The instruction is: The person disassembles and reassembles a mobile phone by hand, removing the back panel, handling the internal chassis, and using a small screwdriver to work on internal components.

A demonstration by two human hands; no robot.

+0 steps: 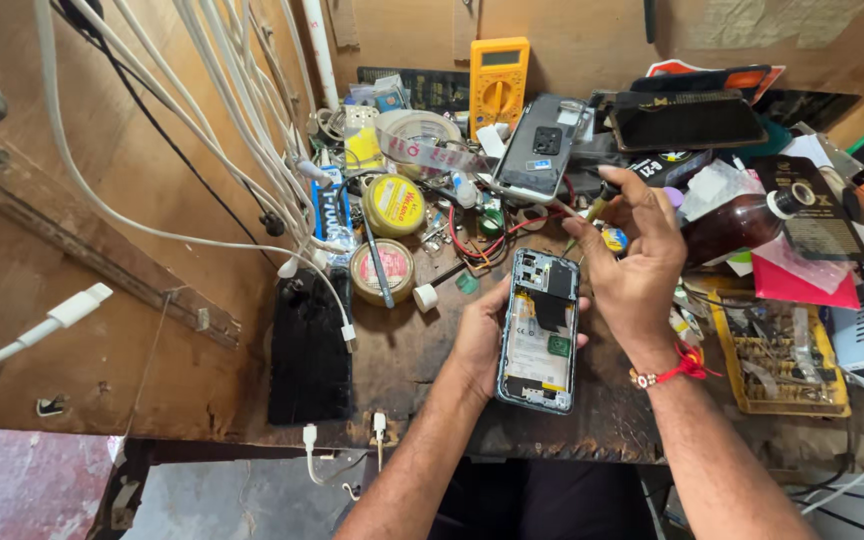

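Observation:
My left hand [479, 335] cradles an opened phone [540, 332] from beneath, back cover off, its boards and a green part showing. Just right of the phone, my right hand [635, 255] is raised and pinches a small screwdriver [592, 207] with a yellow-black handle, tip angled down toward the phone's top edge. A red thread bracelet circles my right wrist. The phone's grey back cover [538, 148] leans upright behind, against the clutter.
The worn wooden bench [392, 340] holds a black phone panel [309, 350], round tins [393, 203], a tape roll [418, 135], a yellow multimeter [498, 80], a brown bottle [732, 222], a yellow screw tray [777, 360]. White cables [242, 110] hang at left.

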